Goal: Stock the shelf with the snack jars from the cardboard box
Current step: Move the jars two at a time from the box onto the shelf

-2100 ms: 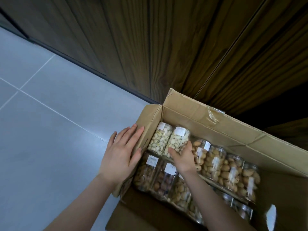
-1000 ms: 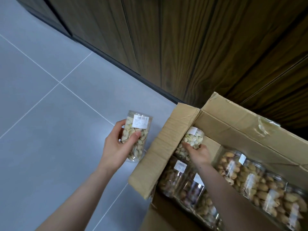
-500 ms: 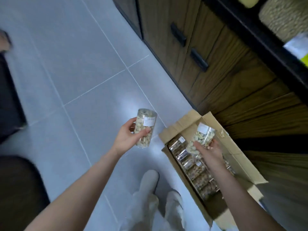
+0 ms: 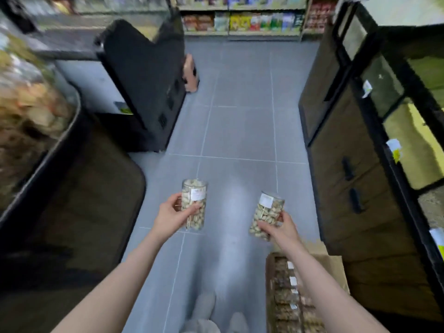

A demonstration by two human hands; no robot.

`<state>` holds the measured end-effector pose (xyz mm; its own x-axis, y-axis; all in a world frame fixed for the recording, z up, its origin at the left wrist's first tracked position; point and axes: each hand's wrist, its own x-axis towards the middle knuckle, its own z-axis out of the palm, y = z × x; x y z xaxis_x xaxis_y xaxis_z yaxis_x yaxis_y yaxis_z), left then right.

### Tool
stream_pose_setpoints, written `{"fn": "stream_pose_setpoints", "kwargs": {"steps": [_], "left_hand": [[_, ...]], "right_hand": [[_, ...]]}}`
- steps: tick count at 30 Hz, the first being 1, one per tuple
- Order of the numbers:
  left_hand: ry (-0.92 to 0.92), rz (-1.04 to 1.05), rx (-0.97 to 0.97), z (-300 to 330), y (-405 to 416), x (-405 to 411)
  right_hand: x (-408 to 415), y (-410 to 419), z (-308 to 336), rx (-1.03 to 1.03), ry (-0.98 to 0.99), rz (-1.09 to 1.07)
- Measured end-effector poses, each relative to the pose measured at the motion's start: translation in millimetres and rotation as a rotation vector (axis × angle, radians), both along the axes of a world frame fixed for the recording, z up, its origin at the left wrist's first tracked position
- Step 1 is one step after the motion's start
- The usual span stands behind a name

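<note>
My left hand (image 4: pixel 171 216) grips a clear jar of pale nuts (image 4: pixel 195 200) with a white label, held upright over the grey floor. My right hand (image 4: pixel 280 228) holds a second jar of the same nuts (image 4: pixel 266 212), tilted a little to the right. Both jars are in the air in front of me. The open cardboard box (image 4: pixel 334 263) sits on the floor at the lower right, partly behind my right forearm, with several more jars lying in rows inside. The shelf unit (image 4: pixel 394 121) with a black frame stands along the right side.
Wooden drawers with black handles (image 4: pixel 348 169) sit below the right shelf. A dark cabinet (image 4: pixel 141 75) and a bin of snacks (image 4: pixel 28 111) stand on the left. Stocked shelves (image 4: pixel 240 21) line the far end of the tiled aisle. My shoes (image 4: pixel 204 306) show at the bottom.
I have stood up and the view has risen from the box to the aisle. Both jars came out of the box and rose with my hands.
</note>
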<state>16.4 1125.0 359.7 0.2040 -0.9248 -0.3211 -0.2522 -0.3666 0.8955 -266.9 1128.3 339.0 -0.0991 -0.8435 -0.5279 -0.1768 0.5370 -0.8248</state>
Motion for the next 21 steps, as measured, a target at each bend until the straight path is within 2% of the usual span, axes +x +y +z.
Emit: {"fn": "stream_pose_setpoints", "kwargs": {"steps": [11,21], "left_hand": [[-0.076,0.521,-0.100,79.8,175.9,185.0],[-0.079,0.732,-0.233,125.5,312.3,362.9]], "right_hand": [[222.2,10.7,68.0,-0.099,-0.032,0.584],[449.2,97.6,124.8,-0.254,-0.064,1.063]]}}
